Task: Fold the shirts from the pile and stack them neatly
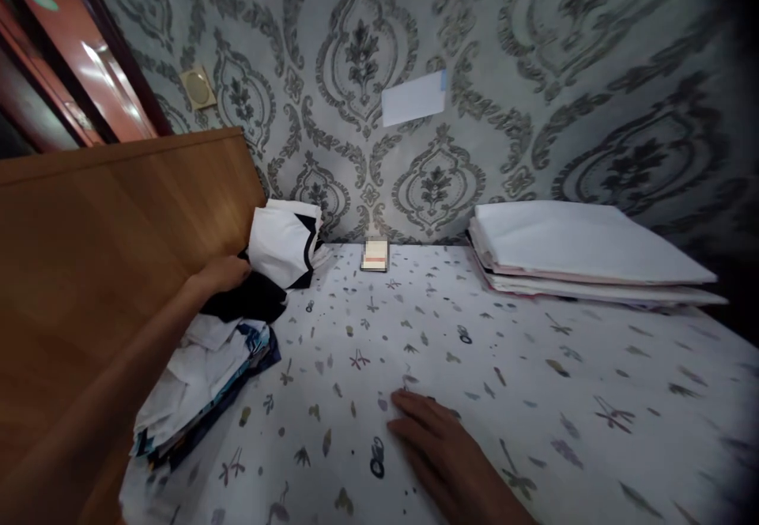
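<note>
Left arm reaches far forward; right hand (436,440) lies low, palm down, fingers (415,405) extended.

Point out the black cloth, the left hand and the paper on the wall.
Black cloth (254,298): head view; on its dark upper surface.
Left hand (223,274): head view; on the back of the hand.
Paper (413,100): head view; on the middle of its white face.

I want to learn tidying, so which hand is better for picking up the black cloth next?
Probably the left hand: it is right at the black cloth, while the right hand is farther away, over the patterned sheet.
</note>
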### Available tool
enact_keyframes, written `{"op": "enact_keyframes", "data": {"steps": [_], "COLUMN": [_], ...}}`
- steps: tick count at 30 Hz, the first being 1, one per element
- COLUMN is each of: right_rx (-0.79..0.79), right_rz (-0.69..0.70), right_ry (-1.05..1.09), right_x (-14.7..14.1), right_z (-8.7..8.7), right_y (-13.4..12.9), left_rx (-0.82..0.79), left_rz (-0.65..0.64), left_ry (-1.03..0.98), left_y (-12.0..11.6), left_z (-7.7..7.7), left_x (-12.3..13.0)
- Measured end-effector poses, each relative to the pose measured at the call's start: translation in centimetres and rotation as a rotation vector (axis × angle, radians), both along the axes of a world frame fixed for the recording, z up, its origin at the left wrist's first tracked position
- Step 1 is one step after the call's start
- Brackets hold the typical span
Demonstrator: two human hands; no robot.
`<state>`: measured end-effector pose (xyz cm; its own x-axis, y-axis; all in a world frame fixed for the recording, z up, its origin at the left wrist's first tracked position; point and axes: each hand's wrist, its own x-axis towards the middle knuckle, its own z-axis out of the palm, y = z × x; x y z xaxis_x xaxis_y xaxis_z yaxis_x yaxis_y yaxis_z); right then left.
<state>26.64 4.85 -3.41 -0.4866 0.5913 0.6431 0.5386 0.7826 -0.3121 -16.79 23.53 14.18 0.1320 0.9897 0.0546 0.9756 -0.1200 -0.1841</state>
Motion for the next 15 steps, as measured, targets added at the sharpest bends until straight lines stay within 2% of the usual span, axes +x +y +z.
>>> {"op": "enact_keyframes", "data": {"steps": [4,6,8,11,15], "right_rx": [-0.008,0.008,0.033,0.034,-0.007], "right_rz": [-0.03,-0.04,-0.043,-0.038,-0.036], "right_ry": [-0.011,-0.02,-0.019,-0.004,0.009], "right_x": [0.2,0.2,0.2,0.1,0.0], "right_z": [-0.1,-0.1,0.0,-0.1,-0.5], "right_y": [-0.3,-0.3,-0.3,-0.1,0.0], "left_rx": [0.202,0.262,0.279,0.275,0.289], "left_rz": [-0.041,-0.046,-0.028,-0.003,-0.038], "left_ry": [0.046,0.047,0.055,0.073,0.104], "left_y": [6.6,9.1,10.4,10.0,5.8], "left_z": [2.5,2.9,2.9,2.9,4.3], "left_x": [5.1,7.4,8.9,9.0,5.6]}}
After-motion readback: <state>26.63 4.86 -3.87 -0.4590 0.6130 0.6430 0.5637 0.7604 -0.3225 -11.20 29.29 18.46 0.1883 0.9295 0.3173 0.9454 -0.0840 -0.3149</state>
